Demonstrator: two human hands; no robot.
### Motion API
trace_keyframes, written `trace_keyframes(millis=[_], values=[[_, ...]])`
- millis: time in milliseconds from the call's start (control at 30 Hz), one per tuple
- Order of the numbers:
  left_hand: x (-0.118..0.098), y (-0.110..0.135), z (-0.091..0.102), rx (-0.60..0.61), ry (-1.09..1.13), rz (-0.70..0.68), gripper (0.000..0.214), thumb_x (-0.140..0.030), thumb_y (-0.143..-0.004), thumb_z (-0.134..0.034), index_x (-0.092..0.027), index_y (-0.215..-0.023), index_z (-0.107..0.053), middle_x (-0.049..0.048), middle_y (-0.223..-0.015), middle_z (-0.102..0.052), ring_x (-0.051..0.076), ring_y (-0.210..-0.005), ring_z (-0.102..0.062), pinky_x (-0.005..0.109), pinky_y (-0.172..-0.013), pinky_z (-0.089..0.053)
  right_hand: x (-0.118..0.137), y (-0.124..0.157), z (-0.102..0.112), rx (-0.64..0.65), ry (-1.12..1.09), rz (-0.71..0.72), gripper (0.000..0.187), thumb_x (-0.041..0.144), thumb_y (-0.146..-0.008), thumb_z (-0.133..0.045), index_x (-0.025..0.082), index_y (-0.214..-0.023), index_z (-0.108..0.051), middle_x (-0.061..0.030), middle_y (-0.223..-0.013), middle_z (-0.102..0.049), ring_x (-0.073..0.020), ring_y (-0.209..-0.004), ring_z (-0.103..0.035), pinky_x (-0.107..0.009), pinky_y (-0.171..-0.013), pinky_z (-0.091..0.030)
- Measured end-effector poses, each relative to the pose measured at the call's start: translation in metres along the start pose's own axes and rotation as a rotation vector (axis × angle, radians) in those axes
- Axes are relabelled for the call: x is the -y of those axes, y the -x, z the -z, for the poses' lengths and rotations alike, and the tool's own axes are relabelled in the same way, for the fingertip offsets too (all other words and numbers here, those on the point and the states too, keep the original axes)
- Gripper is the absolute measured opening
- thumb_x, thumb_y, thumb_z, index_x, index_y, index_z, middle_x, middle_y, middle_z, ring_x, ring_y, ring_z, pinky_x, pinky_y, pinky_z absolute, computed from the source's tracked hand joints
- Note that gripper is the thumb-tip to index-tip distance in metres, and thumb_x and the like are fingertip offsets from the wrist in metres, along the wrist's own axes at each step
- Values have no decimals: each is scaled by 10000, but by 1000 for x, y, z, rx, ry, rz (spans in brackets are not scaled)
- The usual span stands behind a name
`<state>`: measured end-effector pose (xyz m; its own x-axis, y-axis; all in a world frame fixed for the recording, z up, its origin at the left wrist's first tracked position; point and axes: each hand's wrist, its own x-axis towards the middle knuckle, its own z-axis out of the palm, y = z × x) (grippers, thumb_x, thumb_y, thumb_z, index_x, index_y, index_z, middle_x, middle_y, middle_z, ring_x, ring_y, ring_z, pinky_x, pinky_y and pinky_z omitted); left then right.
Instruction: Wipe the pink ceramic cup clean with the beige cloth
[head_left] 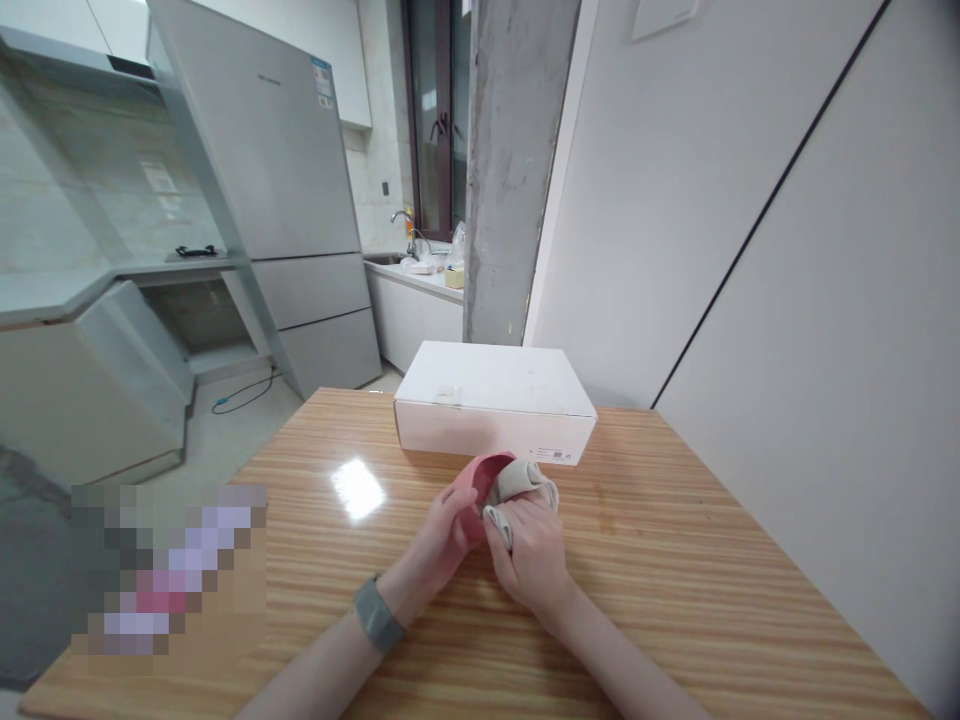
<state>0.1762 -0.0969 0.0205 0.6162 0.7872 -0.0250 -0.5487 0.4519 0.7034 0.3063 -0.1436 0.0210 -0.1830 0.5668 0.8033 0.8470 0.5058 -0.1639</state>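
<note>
Held between my hands above the table's middle is a pink bowl, tilted so that its curved rim and part of its inside show. My left hand, with a grey-green band on the wrist, grips the bowl's left side, thumb near the rim. A light grey cloth is bunched in my right hand, whose fingers are closed round it. The cloth presses against the bowl's opening on the right. My hands and the cloth hide much of the bowl.
A white cardboard box lies just beyond my hands on the wooden table. A pixelated patch covers the table's left edge. Past the table stand a grey fridge and a sink counter. A white wall runs along the right.
</note>
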Motion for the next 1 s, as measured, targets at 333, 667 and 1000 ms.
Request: trace_keyframes(millis=[333, 667, 1000], values=[[-2, -2, 4, 53, 71, 121, 566, -524, -929, -469, -116, -1299, -603, 128, -1231, -677, 298, -1234, -549, 394, -1060, -383, -15, -1, 13, 93, -191, 196, 261, 191, -888, -414, 219, -631, -453, 13, -551, -517, -138, -522, -461, -307, -609, -346], [-23, -2, 22, -10, -270, 118, 397, -394, -854, -647, -133, -1147, -702, 101, -1162, -714, 274, -1124, -605, 361, -982, -418, -12, 6, 9, 118, -171, 305, 271, 262, -859, -393, 230, -601, -467, 5, -517, -518, -150, -492, -433, -327, -591, -367], [-28, 1, 24, -91, -296, 107, 277, -315, -689, -812, -119, -868, -733, 43, -727, -678, 134, -611, -549, 260, -586, -366, -14, 5, 11, 121, -137, 281, 264, 227, -882, -407, 223, -634, -499, -11, -562, -567, -172, -571, -475, -351, -690, -405]])
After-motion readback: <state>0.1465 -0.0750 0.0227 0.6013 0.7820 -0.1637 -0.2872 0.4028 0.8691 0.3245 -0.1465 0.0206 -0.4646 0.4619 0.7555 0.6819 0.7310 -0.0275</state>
